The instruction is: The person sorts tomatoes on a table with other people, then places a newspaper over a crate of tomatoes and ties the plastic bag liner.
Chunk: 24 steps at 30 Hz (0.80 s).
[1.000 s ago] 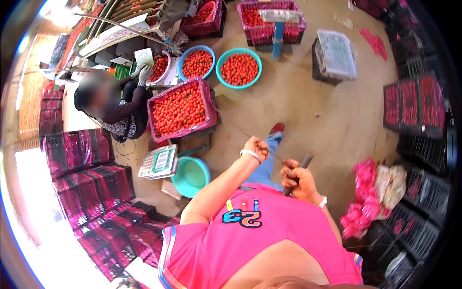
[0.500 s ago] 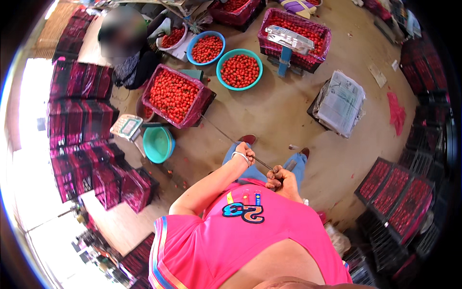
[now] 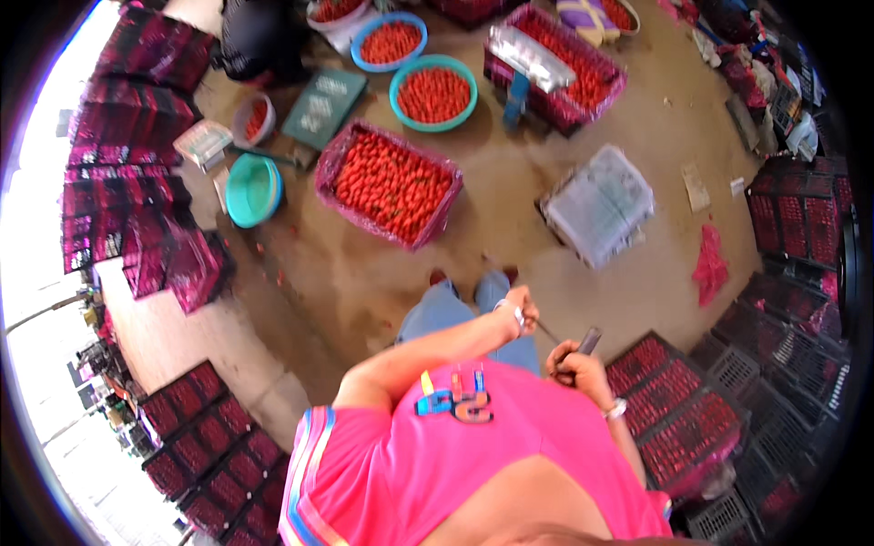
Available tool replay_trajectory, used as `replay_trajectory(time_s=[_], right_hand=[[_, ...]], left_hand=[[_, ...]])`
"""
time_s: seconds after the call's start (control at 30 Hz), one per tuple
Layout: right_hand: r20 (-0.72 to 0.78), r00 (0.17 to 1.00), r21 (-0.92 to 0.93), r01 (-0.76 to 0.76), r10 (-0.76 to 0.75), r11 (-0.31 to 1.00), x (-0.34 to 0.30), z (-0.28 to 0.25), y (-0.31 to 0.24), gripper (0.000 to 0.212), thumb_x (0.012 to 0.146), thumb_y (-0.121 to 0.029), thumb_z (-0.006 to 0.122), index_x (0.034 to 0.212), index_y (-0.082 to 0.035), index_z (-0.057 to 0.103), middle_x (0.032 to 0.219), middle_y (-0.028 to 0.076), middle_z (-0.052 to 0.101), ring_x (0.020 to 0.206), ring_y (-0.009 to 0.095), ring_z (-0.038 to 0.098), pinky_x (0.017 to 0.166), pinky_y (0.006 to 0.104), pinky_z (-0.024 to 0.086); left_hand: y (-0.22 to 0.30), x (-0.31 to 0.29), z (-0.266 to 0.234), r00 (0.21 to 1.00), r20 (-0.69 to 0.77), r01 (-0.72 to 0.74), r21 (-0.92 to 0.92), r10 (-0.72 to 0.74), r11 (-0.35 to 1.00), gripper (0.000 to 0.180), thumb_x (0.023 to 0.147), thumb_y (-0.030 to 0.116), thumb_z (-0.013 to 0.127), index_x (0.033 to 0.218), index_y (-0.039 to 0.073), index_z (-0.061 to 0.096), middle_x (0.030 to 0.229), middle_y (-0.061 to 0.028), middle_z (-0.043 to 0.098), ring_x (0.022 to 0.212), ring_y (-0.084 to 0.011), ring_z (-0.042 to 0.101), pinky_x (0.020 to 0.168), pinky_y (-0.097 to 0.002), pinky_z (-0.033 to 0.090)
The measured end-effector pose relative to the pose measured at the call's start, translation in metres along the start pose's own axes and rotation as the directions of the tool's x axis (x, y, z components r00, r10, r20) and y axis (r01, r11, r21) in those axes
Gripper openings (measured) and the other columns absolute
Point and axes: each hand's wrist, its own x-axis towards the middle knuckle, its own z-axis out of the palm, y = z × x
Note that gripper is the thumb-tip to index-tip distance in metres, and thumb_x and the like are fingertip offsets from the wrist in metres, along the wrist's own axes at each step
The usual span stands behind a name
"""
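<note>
My left hand (image 3: 522,310) is closed around a thin dark rod or cord (image 3: 547,331); its far end is hard to make out. To the right and nearer my body, my right hand (image 3: 579,368) grips a dark handle (image 3: 590,341) at the same thin piece's near end. Ahead of my feet, a crate lined with pink plastic and full of small red fruit (image 3: 393,187) stands on the floor. A green platform scale (image 3: 325,108) lies bare behind it, its display (image 3: 204,143) off to the left.
Teal basin (image 3: 253,190) at left; bowl of fruit (image 3: 433,96) beyond. Another fruit crate (image 3: 569,73) sits behind a blue scale post (image 3: 516,100). Paper-covered stack (image 3: 601,205) stands right. Crate stacks (image 3: 127,136) line the left, more crates (image 3: 674,409) lie right. A person (image 3: 259,41) is far left.
The fruit crate has come off the green scale, moving right and nearer my feet. Both my hands have shifted right and slightly down. The view has turned as well.
</note>
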Motion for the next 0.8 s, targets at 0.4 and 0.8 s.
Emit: replay_trajectory(time_s=[0.4, 0.8], right_hand=[[-0.266, 0.869, -0.721, 0.108, -0.416, 0.685, -0.026, -0.001, 0.011, 0.011, 0.071, 0.005, 0.050, 0.073, 0.002, 0.061, 0.060, 0.007, 0.057, 0.048, 0.009, 0.045, 0.046, 0.0237, 0.035], [0.313, 0.846, -0.897, 0.114, -0.431, -0.427, 0.084, -0.085, 0.012, 0.007, 0.065, -0.002, 0.062, 0.069, -0.004, 0.057, 0.075, 0.013, 0.061, 0.069, 0.037, 0.060, 0.059, 0.0417, 0.049]], left_hand=[[-0.036, 0.055, -0.020, 0.980, 0.196, -0.113, 0.715, -0.043, 0.690, 0.016, 0.084, 0.032, 0.058, 0.089, 0.017, 0.059, 0.077, 0.0034, 0.065, 0.066, -0.0082, 0.063, 0.047, -0.0250, 0.038], [0.110, 0.028, -0.261, 0.863, -0.128, -0.411, 0.384, 0.488, 0.827, 0.022, 0.090, 0.027, 0.054, 0.103, 0.010, 0.059, 0.076, -0.0020, 0.062, 0.059, -0.0112, 0.058, 0.043, -0.0257, 0.040]])
